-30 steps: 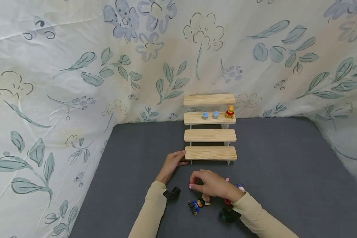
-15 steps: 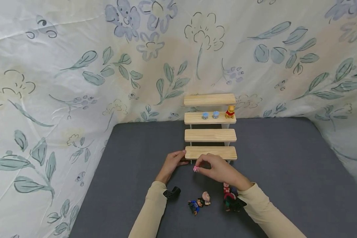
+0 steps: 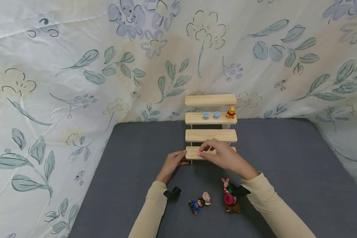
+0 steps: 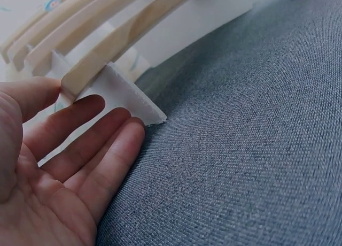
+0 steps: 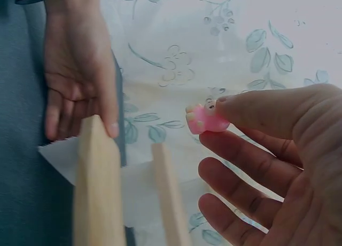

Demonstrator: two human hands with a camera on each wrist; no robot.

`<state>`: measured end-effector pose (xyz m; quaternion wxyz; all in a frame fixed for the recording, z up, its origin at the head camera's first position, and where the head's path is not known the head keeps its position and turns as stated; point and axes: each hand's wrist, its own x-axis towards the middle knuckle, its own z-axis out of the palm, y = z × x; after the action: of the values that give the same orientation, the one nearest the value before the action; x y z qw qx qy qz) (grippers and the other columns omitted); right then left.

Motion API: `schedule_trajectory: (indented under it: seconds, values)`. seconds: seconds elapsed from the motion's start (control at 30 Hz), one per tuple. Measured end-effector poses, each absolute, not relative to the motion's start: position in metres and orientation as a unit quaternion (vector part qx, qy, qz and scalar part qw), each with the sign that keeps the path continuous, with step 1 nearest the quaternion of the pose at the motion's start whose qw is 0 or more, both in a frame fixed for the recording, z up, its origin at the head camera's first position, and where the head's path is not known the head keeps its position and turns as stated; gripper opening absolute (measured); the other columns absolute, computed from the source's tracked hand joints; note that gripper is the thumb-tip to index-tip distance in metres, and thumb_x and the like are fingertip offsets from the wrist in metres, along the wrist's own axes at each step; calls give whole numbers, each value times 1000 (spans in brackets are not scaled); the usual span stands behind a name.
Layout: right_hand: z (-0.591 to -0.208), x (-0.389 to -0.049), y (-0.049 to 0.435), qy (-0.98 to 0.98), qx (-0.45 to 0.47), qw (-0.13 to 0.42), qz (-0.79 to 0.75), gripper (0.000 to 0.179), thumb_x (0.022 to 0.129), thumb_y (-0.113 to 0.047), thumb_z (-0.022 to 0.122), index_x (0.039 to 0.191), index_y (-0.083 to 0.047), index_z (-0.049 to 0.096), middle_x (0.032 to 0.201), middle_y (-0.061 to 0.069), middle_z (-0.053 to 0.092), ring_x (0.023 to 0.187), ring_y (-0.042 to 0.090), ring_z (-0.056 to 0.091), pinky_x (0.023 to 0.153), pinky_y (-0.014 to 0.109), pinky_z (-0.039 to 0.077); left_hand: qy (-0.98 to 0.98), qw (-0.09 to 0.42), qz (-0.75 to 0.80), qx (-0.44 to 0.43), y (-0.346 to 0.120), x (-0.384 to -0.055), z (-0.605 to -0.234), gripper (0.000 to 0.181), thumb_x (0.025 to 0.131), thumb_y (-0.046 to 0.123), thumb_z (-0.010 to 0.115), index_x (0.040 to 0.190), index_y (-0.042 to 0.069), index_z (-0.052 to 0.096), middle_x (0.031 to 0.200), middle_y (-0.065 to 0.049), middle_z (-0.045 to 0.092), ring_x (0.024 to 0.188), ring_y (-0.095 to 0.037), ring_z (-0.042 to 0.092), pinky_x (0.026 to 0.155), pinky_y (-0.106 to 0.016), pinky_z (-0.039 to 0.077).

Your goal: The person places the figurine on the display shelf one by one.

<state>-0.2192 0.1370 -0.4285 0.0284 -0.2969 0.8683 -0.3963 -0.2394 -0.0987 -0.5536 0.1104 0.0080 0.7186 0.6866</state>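
A small pink figurine (image 5: 208,118) is pinched between the thumb and index finger of my right hand (image 3: 223,157), over the lowest board of a stepped wooden display shelf (image 3: 210,135). My left hand (image 3: 171,165) holds the left end of that lowest board. In the left wrist view its thumb is on the board's end and its index finger below, while the other fingers lie beside the white side support (image 4: 133,93). Two small blue figurines (image 3: 206,115) and a Winnie-the-Pooh figurine (image 3: 230,112) stand on the second board from the top.
Before the shelf lie a figurine in blue (image 3: 194,207) and a pale-headed one (image 3: 206,197). Farther right are a Piglet figurine (image 3: 225,185) and a brown one (image 3: 233,207), close to my right wrist camera (image 3: 240,190). Floral cloth (image 3: 166,49) hangs behind the dark table (image 3: 285,172).
My right hand has lifted the pink figurine from near the table and carried it forward to the lowest board. The left hand stays at the board's end.
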Motion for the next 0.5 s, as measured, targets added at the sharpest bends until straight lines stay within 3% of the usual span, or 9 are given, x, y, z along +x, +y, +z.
schedule_trajectory:
  seconds: [0.37,0.5]
  values:
    - [-403,-233,138,870,-302,20,-389,16,98,-28,70,113,-22,71,107,-4,71,100,15,66,91,47,57,719,115,685,9,-99,-242,-555,48,104,38,58,123,-4,70,121,-21,71,103,-18,73,89,-34,63]
    - [-393,-237,140,872,-312,5,-377,16,98,-25,70,113,-21,73,109,-3,71,103,16,64,87,45,57,719,118,685,11,-99,-241,-555,48,104,38,58,123,-4,70,121,-21,71,103,-18,73,89,-34,63]
